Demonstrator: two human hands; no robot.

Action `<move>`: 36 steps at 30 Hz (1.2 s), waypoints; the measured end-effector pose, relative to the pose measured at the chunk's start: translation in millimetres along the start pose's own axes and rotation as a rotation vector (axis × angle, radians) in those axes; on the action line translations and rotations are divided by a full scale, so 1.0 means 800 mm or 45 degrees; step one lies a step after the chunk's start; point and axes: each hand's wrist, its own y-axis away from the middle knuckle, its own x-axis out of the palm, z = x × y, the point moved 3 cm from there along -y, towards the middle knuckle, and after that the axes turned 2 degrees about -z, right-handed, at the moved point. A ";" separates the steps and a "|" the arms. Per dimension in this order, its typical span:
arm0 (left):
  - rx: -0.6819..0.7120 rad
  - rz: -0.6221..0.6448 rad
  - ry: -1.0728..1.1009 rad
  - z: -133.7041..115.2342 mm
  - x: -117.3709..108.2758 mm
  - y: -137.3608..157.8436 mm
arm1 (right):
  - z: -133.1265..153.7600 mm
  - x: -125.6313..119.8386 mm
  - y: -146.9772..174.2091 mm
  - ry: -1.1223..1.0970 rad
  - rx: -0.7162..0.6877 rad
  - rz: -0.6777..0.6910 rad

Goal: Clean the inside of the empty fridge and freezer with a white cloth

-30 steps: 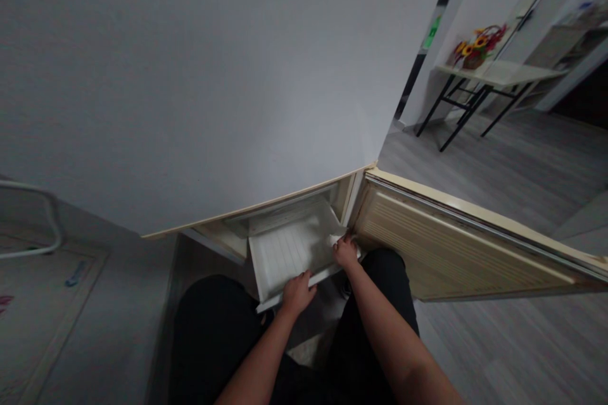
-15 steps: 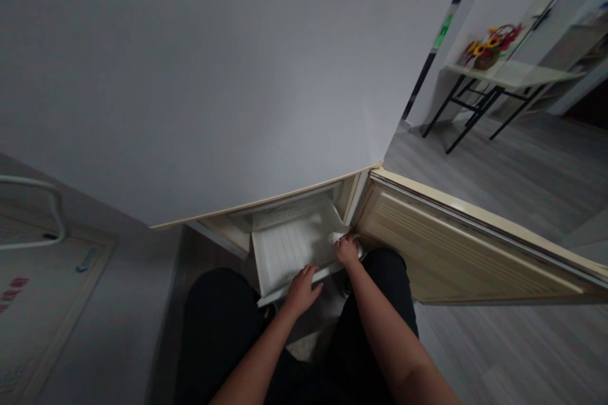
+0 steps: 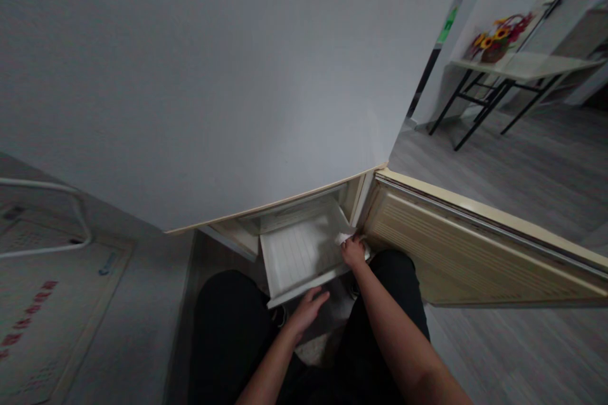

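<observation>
A white drawer (image 3: 299, 253) juts out of the low compartment of a fridge (image 3: 266, 95), and its ribbed floor shows from above. At the drawer's right front corner, my right hand (image 3: 353, 252) is closed on a white cloth or tissue (image 3: 342, 238); its exact kind I cannot make out. My left hand (image 3: 308, 311) hovers just in front of the drawer's front edge, fingers apart and holding nothing. To the right, the cream fridge door (image 3: 465, 247) stands swung wide, its ribbed inner side facing me.
My dark-clad knees flank the drawer. Behind the door are grey wood-look flooring (image 3: 437, 145) and a table (image 3: 532, 66) bearing a flower basket (image 3: 494, 50). On the left, a white metal rail (image 3: 76, 202) stands above a pale panel (image 3: 61, 304) with red lettering.
My left hand has come off the drawer's front edge, back toward me. The right hand stays at the right corner with the cloth. The whole view has shifted slightly.
</observation>
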 end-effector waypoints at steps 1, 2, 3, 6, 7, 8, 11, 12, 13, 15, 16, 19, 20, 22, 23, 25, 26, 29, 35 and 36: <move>-0.005 0.002 0.020 0.000 0.001 -0.002 | 0.000 0.001 0.000 0.001 -0.003 -0.003; -0.012 0.011 0.045 -0.001 0.003 -0.003 | 0.000 0.001 0.000 0.000 -0.007 -0.007; -0.027 0.021 0.083 -0.001 0.004 -0.005 | 0.000 0.002 0.001 -0.002 -0.012 -0.011; -0.113 0.030 0.239 0.001 0.008 -0.009 | 0.000 0.001 0.003 -0.015 -0.022 -0.022; -0.141 0.026 0.304 0.002 0.009 -0.010 | 0.000 0.001 0.004 -0.017 -0.024 -0.025; -0.165 0.024 0.371 0.002 0.011 -0.011 | 0.000 0.001 0.004 -0.019 -0.027 -0.029; -0.240 0.033 0.594 0.004 0.015 -0.014 | 0.000 0.000 0.005 -0.020 -0.036 -0.031; -0.264 0.028 0.666 0.004 0.016 -0.015 | 0.000 -0.001 0.005 -0.020 -0.039 -0.029; -0.283 0.019 0.734 0.005 0.017 -0.016 | 0.000 -0.001 0.005 -0.023 -0.041 -0.025; -0.291 -0.005 0.865 0.005 0.018 -0.019 | 0.000 -0.001 0.005 -0.031 -0.045 -0.020; -0.279 -0.014 0.929 0.005 0.018 -0.020 | 0.000 -0.001 0.004 -0.036 -0.045 -0.020; -0.215 -0.015 1.103 0.004 0.020 -0.022 | 0.000 -0.002 0.003 -0.059 -0.042 -0.028; -0.195 -0.012 1.151 0.004 0.021 -0.023 | -0.001 -0.002 0.002 -0.068 -0.042 -0.032; -0.169 -0.006 1.226 0.005 0.022 -0.023 | -0.001 -0.001 0.000 -0.088 -0.049 -0.041; -0.164 -0.005 1.254 0.005 0.023 -0.024 | -0.002 -0.001 0.000 -0.098 -0.056 -0.046; -0.159 -0.009 1.298 0.008 0.024 -0.025 | -0.003 -0.001 -0.002 -0.119 -0.076 -0.060; -0.158 -0.014 1.315 0.009 0.024 -0.026 | -0.003 0.000 -0.003 -0.125 -0.088 -0.068; -0.149 -0.033 1.349 0.013 0.026 -0.028 | 0.000 0.002 -0.003 -0.214 -0.192 -0.132; -0.111 -0.050 1.368 0.015 0.028 -0.030 | 0.012 0.012 -0.003 -0.450 -0.385 -0.210; -0.105 -0.048 1.368 0.015 0.028 -0.030 | 0.013 0.014 -0.004 -0.478 -0.401 -0.217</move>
